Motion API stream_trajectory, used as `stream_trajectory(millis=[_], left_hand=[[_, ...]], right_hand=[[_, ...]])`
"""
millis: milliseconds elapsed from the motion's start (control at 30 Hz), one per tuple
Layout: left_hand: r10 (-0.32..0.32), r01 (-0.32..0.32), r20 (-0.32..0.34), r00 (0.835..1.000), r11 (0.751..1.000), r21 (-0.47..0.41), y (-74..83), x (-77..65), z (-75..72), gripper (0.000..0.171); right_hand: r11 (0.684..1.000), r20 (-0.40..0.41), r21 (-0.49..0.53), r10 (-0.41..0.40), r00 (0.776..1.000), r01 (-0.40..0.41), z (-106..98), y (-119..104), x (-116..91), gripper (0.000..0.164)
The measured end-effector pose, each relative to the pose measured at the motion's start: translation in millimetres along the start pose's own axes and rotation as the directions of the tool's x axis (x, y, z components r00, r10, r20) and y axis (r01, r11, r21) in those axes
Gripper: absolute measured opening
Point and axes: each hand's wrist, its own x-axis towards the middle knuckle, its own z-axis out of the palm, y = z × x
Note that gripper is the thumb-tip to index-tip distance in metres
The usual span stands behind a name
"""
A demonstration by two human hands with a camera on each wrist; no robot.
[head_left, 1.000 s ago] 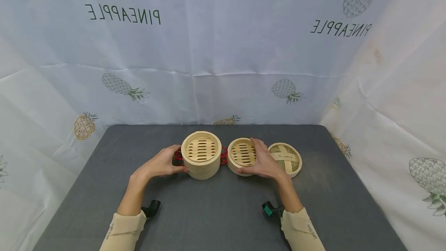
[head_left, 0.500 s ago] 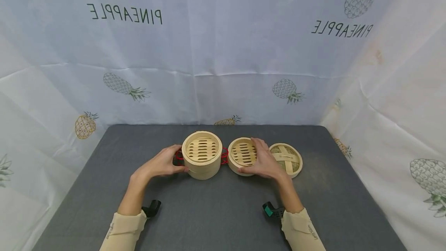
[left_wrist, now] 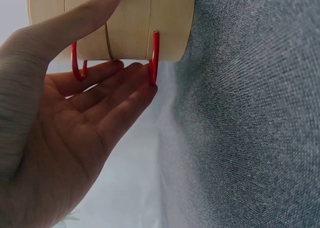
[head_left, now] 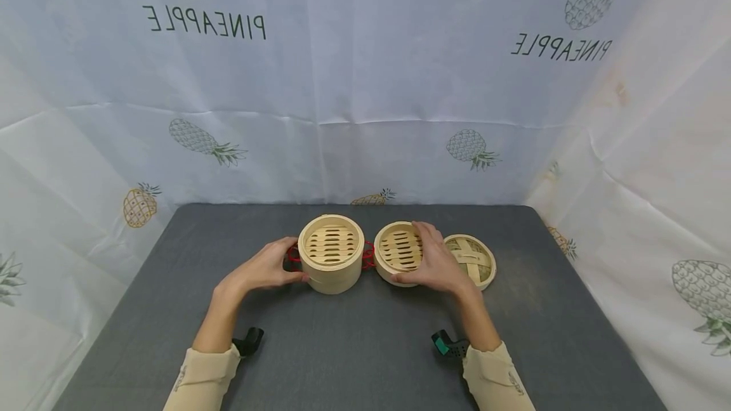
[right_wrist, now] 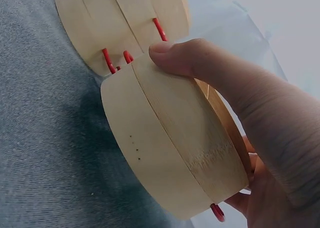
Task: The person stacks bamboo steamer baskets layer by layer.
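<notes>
Two stacked bamboo steamer baskets [head_left: 331, 279] stand at the middle of the table, slatted base showing inside the top one. My left hand [head_left: 259, 269] holds the stack from its left side, thumb on the near wall, fingers by the red wire handles [left_wrist: 155, 58]. To the right, my right hand [head_left: 436, 266] grips a single bamboo steamer basket [right_wrist: 160, 133], thumb on the near wall and fingers on the far side. This basket leans in the right wrist view, with a shadow on the cloth beneath it. Its left edge is close to the stack's red handles.
A woven bamboo steamer lid [head_left: 473, 260] lies just right of the right hand, partly hidden by it. The dark grey table [head_left: 342, 347] ends at a pineapple-print curtain [head_left: 365, 81] behind.
The right hand has raised the single basket slightly, shifting it a touch rightward. The left hand and the stacked baskets have stayed in place.
</notes>
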Motion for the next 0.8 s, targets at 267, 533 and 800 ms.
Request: stream_trajectory(millis=[267,533,800], left_hand=[[-0.004,0.004,0.005,1.0,1.0,-0.02,0.1,-1.0,0.2,0.072],[0.005,-0.004,0.008,1.0,1.0,-0.024,1.4,-1.4,0.0,0.071],[0.003,-0.003,0.009,1.0,1.0,-0.022,0.9,-0.1,-0.6,0.07]], right_hand=[[0.999,0.017,-0.044,0.005,1.0,-0.004,-12.8,-9.3,-4.4,0.131],[0.998,0.005,-0.059,0.013,1.0,-0.013,-24.4,-9.0,-9.5,0.13],[0.996,-0.023,-0.084,0.008,1.0,-0.01,-35.5,-11.8,-13.0,0.128]])
